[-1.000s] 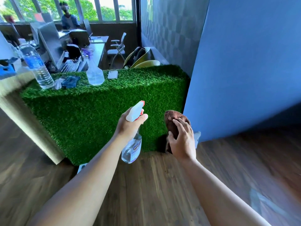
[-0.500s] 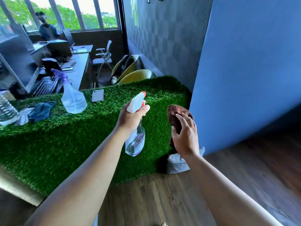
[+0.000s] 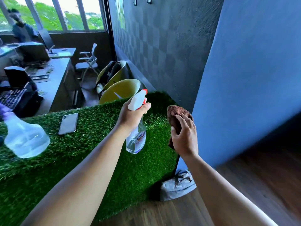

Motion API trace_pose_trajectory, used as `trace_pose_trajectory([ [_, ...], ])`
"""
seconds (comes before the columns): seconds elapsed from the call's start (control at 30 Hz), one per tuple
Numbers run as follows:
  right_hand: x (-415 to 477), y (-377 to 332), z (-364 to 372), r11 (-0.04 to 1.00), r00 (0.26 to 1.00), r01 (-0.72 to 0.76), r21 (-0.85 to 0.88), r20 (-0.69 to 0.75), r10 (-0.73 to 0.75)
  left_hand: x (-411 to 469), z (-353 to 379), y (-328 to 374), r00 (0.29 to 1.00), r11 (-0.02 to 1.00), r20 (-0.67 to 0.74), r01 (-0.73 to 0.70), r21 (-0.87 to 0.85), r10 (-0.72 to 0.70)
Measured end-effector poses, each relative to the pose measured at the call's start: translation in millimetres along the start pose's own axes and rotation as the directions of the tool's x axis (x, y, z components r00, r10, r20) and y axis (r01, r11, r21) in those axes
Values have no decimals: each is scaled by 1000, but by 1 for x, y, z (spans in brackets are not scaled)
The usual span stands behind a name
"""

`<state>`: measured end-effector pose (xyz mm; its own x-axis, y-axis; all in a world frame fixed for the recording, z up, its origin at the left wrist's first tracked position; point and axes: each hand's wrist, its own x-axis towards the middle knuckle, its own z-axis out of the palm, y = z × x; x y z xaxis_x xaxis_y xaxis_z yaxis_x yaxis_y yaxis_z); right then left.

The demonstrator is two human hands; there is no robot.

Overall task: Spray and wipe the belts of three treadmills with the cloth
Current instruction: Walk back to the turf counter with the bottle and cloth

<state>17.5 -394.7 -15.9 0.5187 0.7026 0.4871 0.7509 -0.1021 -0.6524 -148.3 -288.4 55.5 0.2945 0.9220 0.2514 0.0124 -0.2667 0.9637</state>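
Head view: left hand (image 3: 132, 115) grips the spray bottle (image 3: 136, 141), right hand (image 3: 184, 137) clutches the brown cloth (image 3: 176, 114), both held up by the grass-topped counter (image 3: 97, 121), now closer than a second ago (no treadmill in sight, so wiping hasn't started).

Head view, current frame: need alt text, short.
A person's left hand holds a clear spray bottle and the right hand holds a brown cloth, both raised in front of a counter covered in fake grass. A phone and a second bottle sit on it; a grey bag lies on the floor by a blue wall.
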Motion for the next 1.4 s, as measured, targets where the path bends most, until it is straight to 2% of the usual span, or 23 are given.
trace_pose_trajectory([
  [0.3, 68, 25, 55, 995, 994, -84, -58, -76, 79, 111, 20, -26, 995, 999, 99, -14, -44, 18],
  [0.6, 126, 33, 132, 952, 956, -271, -143, -151, 250, 226, 38, -53, 951, 996, 307, 13, -86, 14],
  [0.83, 155, 32, 182, 901, 911, -392, -184, -215, 352, 294, 55, -81, 927, 990, 375, 48, -130, 4],
  [1.03, 164, 41, 205, 790, 823, -567, -231, -191, 535, 316, 81, -103, 909, 983, 417, 78, -166, -1],
  [1.13, 167, 42, 211, 763, 836, -544, -350, -152, 527, 320, 92, -107, 916, 987, 401, 79, -142, -16],
  [1.23, 167, 39, 211, 740, 831, -544, -394, -133, 540, 320, 96, -109, 929, 989, 371, 65, -136, -10],
  [1.4, 168, 39, 204, 717, 813, -512, -473, 2, 582, 314, 94, -111, 904, 999, 426, -5, -52, 27],
])
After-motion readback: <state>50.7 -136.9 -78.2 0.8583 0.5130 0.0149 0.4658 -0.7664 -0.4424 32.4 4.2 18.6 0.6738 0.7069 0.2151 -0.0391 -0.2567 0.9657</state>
